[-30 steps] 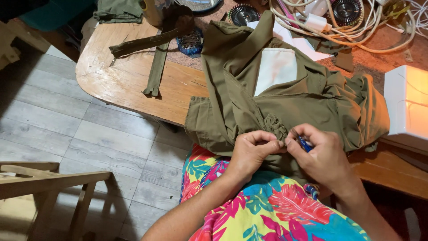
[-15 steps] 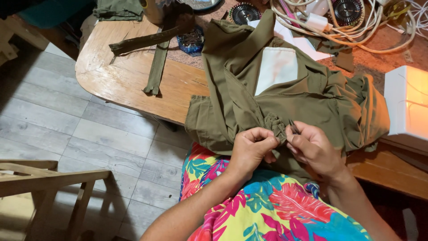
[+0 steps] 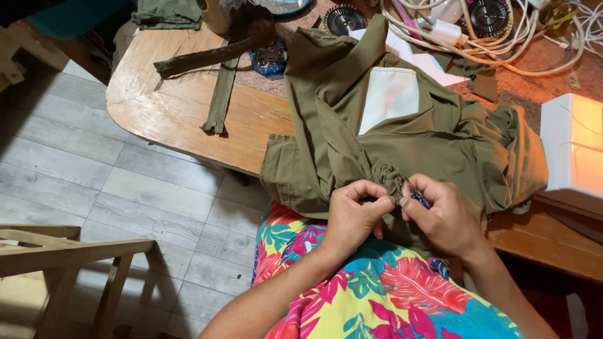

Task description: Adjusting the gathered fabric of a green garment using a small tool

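I see the garment on the table, cables behind it, a strap to its left.

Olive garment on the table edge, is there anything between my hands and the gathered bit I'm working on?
Nothing visible. Both hands are already on the olive garment: the left hand pinches the fabric beside the gathered bit, and the right hand meets it there, holding a small blue tool. The loose strips lie well aside.

Warm glare blows out the white box to the right of the right hand. Elsewhere light is soft and even. Focus is sharp; the far-left floor lies shadowed.
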